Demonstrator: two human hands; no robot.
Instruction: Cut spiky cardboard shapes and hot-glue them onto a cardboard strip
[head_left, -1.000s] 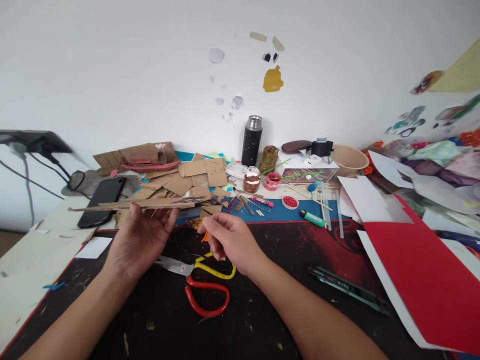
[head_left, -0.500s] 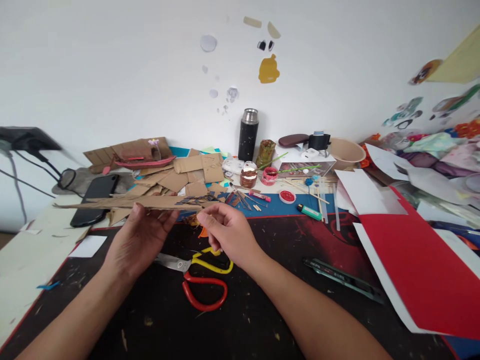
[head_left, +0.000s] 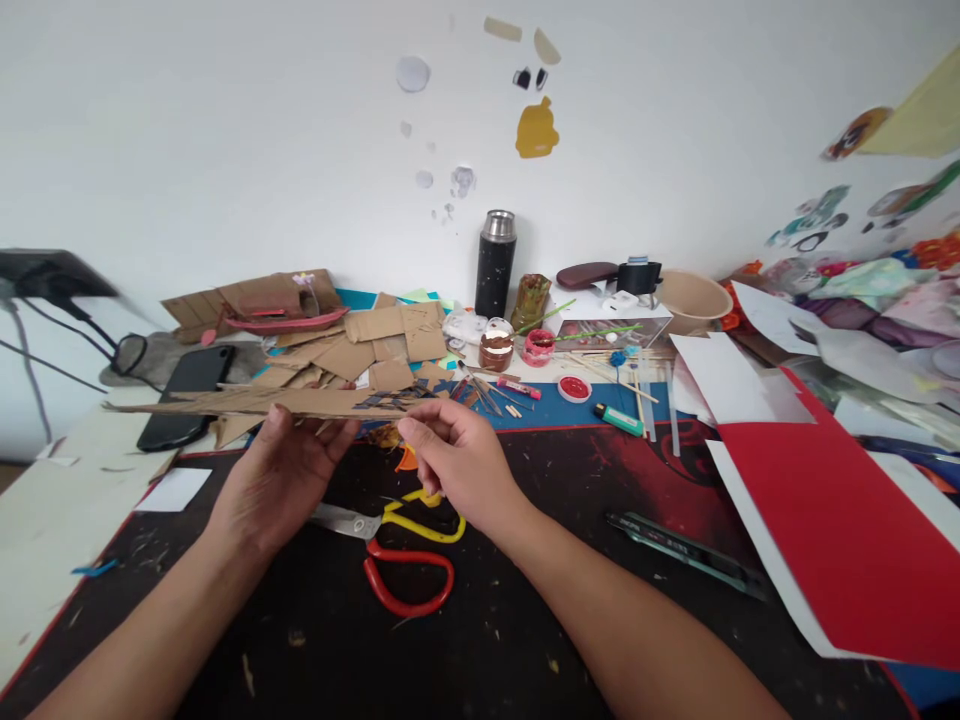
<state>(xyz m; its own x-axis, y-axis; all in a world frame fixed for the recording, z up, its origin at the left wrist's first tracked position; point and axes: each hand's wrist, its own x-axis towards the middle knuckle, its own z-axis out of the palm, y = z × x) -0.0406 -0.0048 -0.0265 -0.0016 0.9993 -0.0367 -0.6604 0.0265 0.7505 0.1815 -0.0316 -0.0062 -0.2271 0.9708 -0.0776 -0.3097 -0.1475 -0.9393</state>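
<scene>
Ideally, support the long brown cardboard strip (head_left: 315, 402) evenly beyond the red-and-yellow-handled metal scissors (head_left: 386, 553): left hand (head_left: 285, 465) with grip loosely closed on it, right hand (head_left: 461, 460) pinching one end

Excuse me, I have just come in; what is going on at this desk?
A person holds a cardboard strip roughly level, the left-hand grip supporting it from below. The right-hand grip is at the strip's right end; whether it pinches it is hard to tell. Scissors and a utility knife lie on the dark mat, with cardboard pieces piled behind.
</scene>
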